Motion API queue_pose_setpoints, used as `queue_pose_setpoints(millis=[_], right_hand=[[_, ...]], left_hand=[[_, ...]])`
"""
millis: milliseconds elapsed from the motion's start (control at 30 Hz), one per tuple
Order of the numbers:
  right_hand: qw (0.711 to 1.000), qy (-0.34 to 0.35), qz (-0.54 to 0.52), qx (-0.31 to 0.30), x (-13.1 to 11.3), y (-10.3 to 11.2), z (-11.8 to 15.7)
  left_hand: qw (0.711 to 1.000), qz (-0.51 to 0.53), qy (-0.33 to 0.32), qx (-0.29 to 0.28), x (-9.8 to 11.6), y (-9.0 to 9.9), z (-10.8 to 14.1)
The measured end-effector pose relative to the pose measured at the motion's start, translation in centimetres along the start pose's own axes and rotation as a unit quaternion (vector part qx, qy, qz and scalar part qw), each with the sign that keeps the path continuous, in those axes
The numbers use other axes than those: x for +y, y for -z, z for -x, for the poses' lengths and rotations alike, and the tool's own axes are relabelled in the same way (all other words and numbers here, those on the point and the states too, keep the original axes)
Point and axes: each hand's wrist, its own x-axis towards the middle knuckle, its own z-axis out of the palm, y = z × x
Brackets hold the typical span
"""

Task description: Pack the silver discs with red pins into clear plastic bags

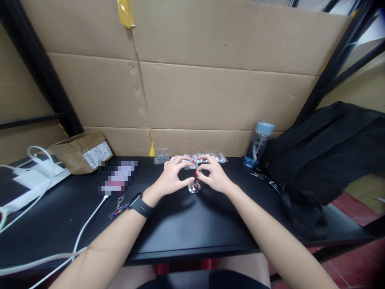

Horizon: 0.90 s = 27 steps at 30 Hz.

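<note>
A small shiny silver disc [194, 187] with a domed middle and a red piece on top is at the black table's centre, between my hands. My right hand [213, 173] pinches the red piece [195, 173] above the disc with thumb and index finger. On the other side, my left hand [173, 176] is curved with thumb and fingers apart, its thumb tip beside the disc. Whether that thumb touches the metal I cannot tell. Clear plastic packets [221, 157] with silver and red contents lie just behind my fingers, partly hidden by them.
A flat clear bag [161, 156] lies by the cardboard wall [192, 96]. To the left are a blurred-out phone [118, 178] on a white cable, a keychain [119, 209] and an open cardboard box [81, 152]. A water bottle [259, 144] and black backpack [327, 148] stand right.
</note>
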Motion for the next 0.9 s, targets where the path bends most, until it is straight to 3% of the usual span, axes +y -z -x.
queue_pose_setpoints(millis=[233,433,533,667,767,900], right_hand=[[0.999,-0.015,0.014,-0.029,0.0,-0.3,0.2],[0.973,-0.06,-0.009,-0.223,0.2,0.0,0.4],[0.963,-0.079,0.016,-0.259,0.4,-0.3,0.7],[0.963,-0.104,0.065,-0.239,0.5,-0.8,0.9],[0.97,-0.133,0.045,-0.2,0.6,-1.1,0.8],[0.977,-0.186,-0.077,-0.071,1.0,-1.4,0.3]], left_hand=[[0.999,-0.026,0.01,-0.029,-0.9,-1.0,-0.1],[0.995,-0.074,0.032,-0.051,-2.0,-0.5,-0.1],[0.993,-0.071,0.059,-0.073,-2.5,-0.2,-0.1],[0.99,-0.071,0.081,-0.09,-2.8,-0.1,-0.1],[0.989,-0.069,0.085,-0.101,-2.7,-0.1,-0.1],[0.989,-0.066,0.109,-0.08,-2.2,-0.2,-0.2]])
